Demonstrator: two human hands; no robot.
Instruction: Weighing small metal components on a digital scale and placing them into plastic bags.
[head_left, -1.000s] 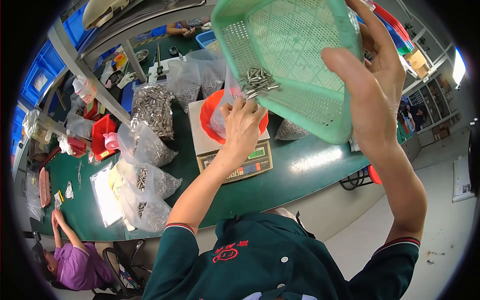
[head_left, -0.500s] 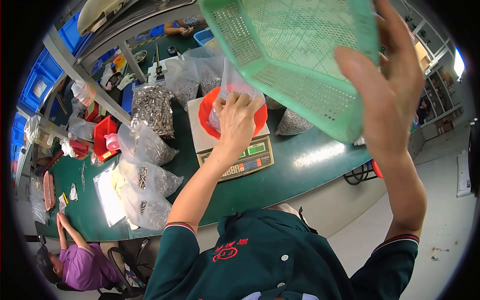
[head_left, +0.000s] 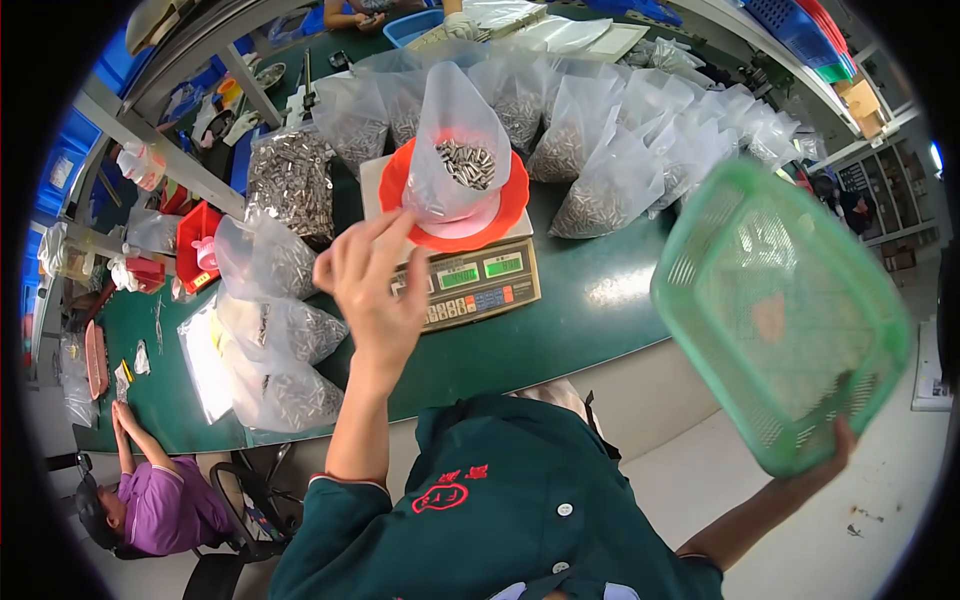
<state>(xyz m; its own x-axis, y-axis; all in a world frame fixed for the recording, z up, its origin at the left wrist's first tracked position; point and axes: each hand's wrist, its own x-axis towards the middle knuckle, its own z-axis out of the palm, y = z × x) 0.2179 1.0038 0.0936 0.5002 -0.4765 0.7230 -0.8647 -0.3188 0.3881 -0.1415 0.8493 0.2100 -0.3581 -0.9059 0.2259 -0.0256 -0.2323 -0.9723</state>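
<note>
My right hand (head_left: 820, 462) holds a green mesh plastic basket (head_left: 785, 315) by its lower edge, off the table's right side; only fingertips show behind it. My left hand (head_left: 368, 280) hovers with fingers apart, holding nothing, just left of a weighing scale (head_left: 470, 283). On the scale sits an orange-red bowl (head_left: 505, 205) lined with a clear plastic bag (head_left: 452, 130) that stands open and holds small metal parts (head_left: 467, 163).
Many clear bags of metal parts lie on the green table (head_left: 580, 325): a row at the back (head_left: 620, 150) and several at the left (head_left: 275, 340). A red bin (head_left: 195, 240) stands at left. A person in purple (head_left: 150, 505) sits at lower left.
The green basket has swung down from above the bowl to the right side. My left hand has let go of the bag and pulled back. Metal parts now lie in the bag.
</note>
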